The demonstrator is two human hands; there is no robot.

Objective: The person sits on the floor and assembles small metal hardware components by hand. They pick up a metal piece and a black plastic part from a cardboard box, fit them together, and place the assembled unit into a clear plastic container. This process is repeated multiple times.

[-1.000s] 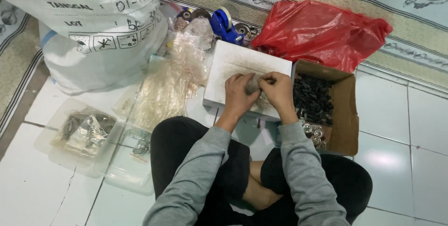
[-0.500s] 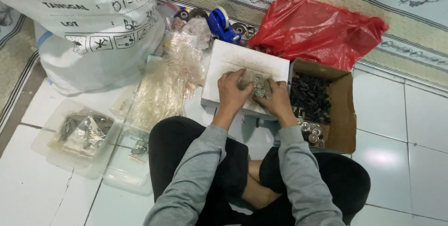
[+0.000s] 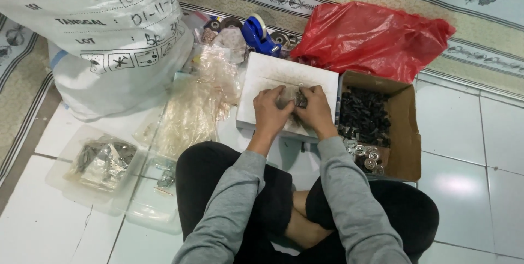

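In the upper left of the frame we see a big white woven sack (image 3: 98, 29) resting on the tiled floor (image 3: 475, 149). At upper right lies a crumpled red plastic bag (image 3: 371, 37). Just below it, right of centre, we find an open cardboard box (image 3: 406, 127) holding dark small parts and some shiny metal pieces. Beside it at centre sits a flat white box (image 3: 273, 76). Left of that is a heap of clear plastic bags (image 3: 191, 111), and at lower left a clear tray (image 3: 65, 177) with filled packets. A blue tape dispenser (image 3: 256, 35) sits at top centre. On the white box, our left hand (image 3: 271, 112) and right hand (image 3: 315, 110) meet, both pinching a small clear packet of dark parts (image 3: 299, 98) between the fingertips.
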